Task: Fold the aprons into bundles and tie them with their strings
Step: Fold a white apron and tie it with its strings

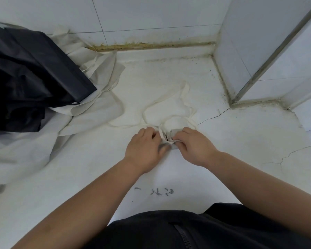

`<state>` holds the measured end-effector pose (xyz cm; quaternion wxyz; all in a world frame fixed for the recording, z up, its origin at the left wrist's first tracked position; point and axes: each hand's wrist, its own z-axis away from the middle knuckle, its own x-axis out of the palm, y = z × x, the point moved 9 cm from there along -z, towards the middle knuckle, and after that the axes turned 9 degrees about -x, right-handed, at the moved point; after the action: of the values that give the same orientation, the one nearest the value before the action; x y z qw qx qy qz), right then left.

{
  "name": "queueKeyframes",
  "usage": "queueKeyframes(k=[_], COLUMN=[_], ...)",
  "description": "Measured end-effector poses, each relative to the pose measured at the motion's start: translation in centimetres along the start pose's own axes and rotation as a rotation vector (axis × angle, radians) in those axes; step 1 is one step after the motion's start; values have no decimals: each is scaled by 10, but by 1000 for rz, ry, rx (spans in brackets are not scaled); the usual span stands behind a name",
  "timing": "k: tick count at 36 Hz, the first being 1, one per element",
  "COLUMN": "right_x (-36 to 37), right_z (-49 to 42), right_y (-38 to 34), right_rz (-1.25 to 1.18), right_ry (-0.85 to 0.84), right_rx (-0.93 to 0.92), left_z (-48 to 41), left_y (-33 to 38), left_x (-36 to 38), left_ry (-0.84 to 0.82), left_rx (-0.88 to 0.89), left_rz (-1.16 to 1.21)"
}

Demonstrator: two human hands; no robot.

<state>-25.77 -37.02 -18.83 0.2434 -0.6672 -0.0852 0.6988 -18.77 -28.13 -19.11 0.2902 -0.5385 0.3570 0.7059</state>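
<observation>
A small tightly folded apron bundle (171, 135) lies on the white floor between my hands. Its cream strings (166, 105) loop away over the floor behind it, and one string wraps across the bundle's left end. My left hand (144, 150) grips the bundle's left side, fingers curled around it and the string. The fingers of my right hand (192, 146) are curled over the right side, pinching the folded cloth. Most of the bundle is hidden under my fingers.
A heap of unfolded cream aprons (90, 97) spreads at the left, with dark cloth (29, 72) piled on top. A tiled wall runs along the back and a wall corner (244, 60) juts in at the right. Cracks and pen marks (154, 192) show on the floor.
</observation>
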Motion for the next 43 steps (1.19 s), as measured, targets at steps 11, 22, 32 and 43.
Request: queueKeyframes(k=[11, 22, 32, 43], right_x=[2, 9, -1, -1], right_z=[1, -4, -3, -2], right_y=[-3, -3, 6, -1], right_rz=[113, -270, -691, -797], right_ry=[-116, -144, 51, 58], right_rx=[57, 101, 310, 312], left_z=[-13, -14, -5, -8], left_y=[8, -1, -10, -11], left_x=[9, 9, 5, 6], left_ry=[-161, -211, -172, -168], left_rx=[-97, -270, -383, -462], left_rz=[397, 812, 1124, 1036])
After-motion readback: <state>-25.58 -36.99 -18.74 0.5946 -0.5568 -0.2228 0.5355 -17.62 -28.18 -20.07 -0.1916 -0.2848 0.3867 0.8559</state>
